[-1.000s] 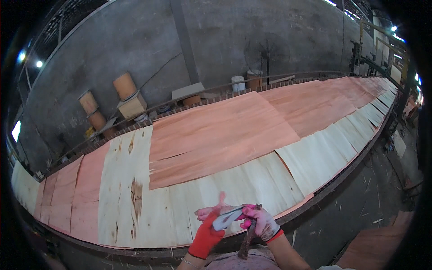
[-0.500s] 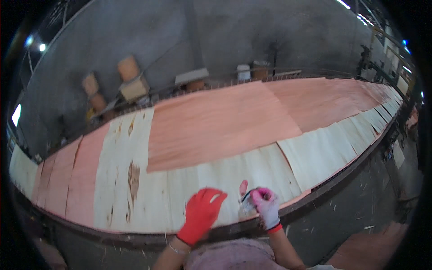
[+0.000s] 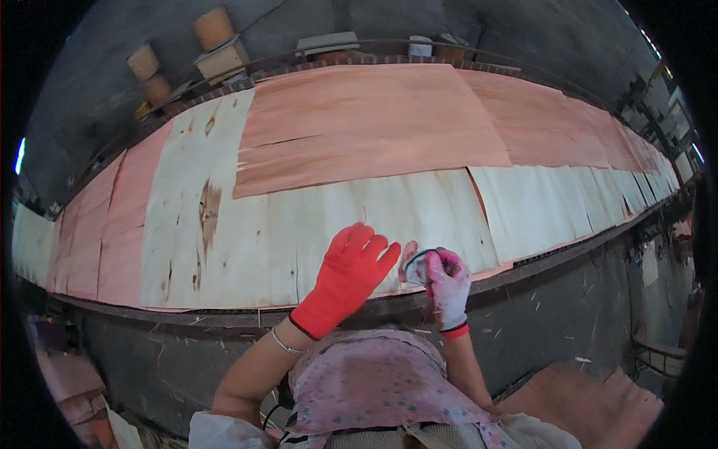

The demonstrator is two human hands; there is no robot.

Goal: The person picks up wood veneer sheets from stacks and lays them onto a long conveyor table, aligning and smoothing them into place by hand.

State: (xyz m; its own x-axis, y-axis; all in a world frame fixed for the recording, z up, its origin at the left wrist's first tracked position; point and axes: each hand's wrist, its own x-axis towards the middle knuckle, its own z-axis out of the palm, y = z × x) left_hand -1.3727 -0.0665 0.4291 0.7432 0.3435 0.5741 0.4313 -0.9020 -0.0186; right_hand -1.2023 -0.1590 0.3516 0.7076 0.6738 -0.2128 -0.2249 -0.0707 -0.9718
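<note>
My left hand (image 3: 345,278), in a red glove, is over the pale veneer sheets (image 3: 314,224) near the table's front edge. Its fingers are slightly bent and apart, with nothing plainly held. A thin brownish strand shows just beyond the fingertips; whether it touches them I cannot tell. To the right, my right hand (image 3: 450,288) wears a white glove with pink-stained fingers and a red cuff. Its thumb and fingers are closed on a small whitish thing with a dark curved rim (image 3: 417,268), whose kind is unclear. A small pinkish patch (image 3: 407,253) shows beside it.
Reddish veneer sheets (image 3: 359,123) cover the table's far side, some overlapping and split. A knotty pale sheet (image 3: 191,224) lies left. Boxes (image 3: 223,61) and a white bucket (image 3: 420,46) stand beyond the far edge. More reddish sheets (image 3: 583,408) lie low at right.
The view has tilted down, so the table sits higher and more of my apron shows. My left fingers have opened from a curled pose. My right hand keeps its hold on the small whitish thing.
</note>
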